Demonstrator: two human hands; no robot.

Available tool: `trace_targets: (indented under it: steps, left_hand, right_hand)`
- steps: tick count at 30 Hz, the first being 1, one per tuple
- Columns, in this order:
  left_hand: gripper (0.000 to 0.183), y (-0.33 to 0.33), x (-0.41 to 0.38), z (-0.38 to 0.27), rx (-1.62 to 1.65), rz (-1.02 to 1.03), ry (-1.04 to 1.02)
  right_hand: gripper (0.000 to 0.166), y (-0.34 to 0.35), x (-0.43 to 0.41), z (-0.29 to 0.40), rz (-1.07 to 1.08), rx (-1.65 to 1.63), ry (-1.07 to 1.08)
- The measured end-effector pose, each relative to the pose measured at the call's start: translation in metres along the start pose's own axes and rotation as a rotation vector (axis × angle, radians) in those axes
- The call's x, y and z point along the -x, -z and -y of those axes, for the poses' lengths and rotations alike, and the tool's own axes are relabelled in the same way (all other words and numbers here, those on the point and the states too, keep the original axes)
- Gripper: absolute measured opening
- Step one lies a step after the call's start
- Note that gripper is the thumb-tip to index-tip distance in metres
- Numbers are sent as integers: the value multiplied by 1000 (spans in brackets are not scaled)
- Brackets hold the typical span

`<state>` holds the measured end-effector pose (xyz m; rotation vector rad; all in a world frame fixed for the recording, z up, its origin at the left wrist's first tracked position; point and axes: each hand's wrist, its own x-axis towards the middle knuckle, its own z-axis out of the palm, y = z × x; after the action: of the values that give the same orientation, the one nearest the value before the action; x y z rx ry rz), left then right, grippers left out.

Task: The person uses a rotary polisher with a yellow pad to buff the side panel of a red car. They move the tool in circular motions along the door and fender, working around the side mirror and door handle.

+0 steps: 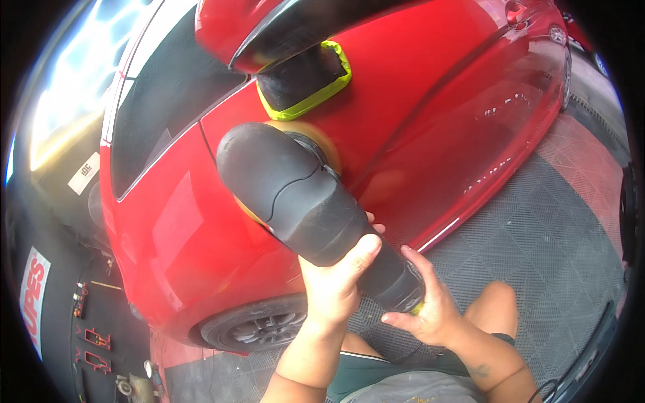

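Note:
A black electric car polisher [302, 196] lies slantwise before me, its yellowish foam pad [322, 138] against the red car's side panel [176, 221]. My left hand [337, 277] grips the middle of the polisher's body, with the thumb on top. At the rear end of the tool is my right hand [428, 302], its thumb and fingers around the end of the handle. Just above the pad, yellow-green masking tape [307, 103] edges the black base of the car's side mirror [252, 35]. The pad's face is hidden.
The car's wheel [262, 325] is below the panel, near my left forearm. Grey interlocking floor tiles [484, 242] lie to the right. Tools hang on a dark wall [50, 297] at the left, by a white banner [34, 297]. A dark cable [546, 388] shows at lower right.

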<state>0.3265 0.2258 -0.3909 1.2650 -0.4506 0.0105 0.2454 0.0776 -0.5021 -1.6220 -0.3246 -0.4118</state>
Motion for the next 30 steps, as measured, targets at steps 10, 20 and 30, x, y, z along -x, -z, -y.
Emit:
trace_targets:
  steps: [10, 20, 30]
  left_hand:
    - [38, -90, -32, 44, 65, 110, 40]
    - [35, -123, -53, 57, 7, 162, 24]
    - [36, -78, -19, 36, 154, -51, -4]
  right_hand:
    - [111, 92, 12, 5, -174, 46, -106]
    - [112, 124, 3, -11, -205, 0, -76]
    - [110, 103, -10, 25, 14, 74, -153]
